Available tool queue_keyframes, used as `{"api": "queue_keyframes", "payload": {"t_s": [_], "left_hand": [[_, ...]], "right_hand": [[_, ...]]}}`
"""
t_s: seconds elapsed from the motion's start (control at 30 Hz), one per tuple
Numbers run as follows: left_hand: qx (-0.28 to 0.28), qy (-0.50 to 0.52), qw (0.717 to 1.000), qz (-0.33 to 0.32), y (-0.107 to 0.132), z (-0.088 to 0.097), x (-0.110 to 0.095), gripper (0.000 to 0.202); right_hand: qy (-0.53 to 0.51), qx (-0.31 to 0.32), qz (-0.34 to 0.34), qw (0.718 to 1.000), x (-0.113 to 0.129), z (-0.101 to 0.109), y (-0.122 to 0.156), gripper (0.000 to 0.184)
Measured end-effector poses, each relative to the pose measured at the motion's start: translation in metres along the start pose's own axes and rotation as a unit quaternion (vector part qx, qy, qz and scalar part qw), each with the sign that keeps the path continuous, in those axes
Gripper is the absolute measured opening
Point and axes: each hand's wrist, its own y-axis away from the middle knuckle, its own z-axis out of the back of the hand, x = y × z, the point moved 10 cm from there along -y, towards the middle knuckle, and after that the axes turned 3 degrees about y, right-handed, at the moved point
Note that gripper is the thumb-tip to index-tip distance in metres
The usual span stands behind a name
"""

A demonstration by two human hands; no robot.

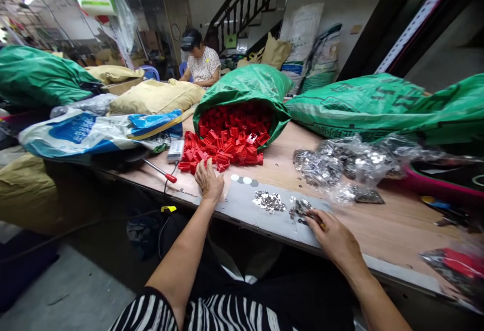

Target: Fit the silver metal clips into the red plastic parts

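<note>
My left hand (208, 180) lies on the wooden table (397, 222) at the front edge of a heap of small red plastic parts (223, 147), its fingers curled among the nearest pieces. The heap spills from an open green sack (245, 86). My right hand (335, 237) rests on a grey mat (245, 207), fingertips pinched at a small pile of shiny metal pieces (300, 209). A second metal pile (268, 201) lies between my hands. Whether either hand holds a piece is hidden.
Clear bags of metal parts (340, 164) lie behind the mat. Green sacks (378, 104) fill the right rear; blue-white and yellow sacks (98, 129) crowd the left. A red-handled tool (161, 170) lies by the heap. Another person (200, 61) sits at the back.
</note>
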Motion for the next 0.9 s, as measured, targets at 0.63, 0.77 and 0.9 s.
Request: {"api": "queue_keyframes", "payload": {"t_s": [0.63, 0.77, 0.9], "left_hand": [[0.220, -0.091, 0.970, 0.042, -0.095, -0.031, 0.034, 0.075], [0.211, -0.085, 0.974, 0.026, -0.079, -0.027, 0.027, 0.071], [0.182, -0.083, 0.980, 0.000, -0.056, -0.020, 0.015, 0.059]], "right_hand": [[0.004, -0.030, -0.066, 0.997, -0.008, 0.005, 0.010, 0.032], [0.011, -0.040, -0.061, 0.997, -0.009, 0.005, 0.010, 0.035], [0.014, -0.055, -0.047, 0.997, -0.006, 0.007, 0.011, 0.036]]}}
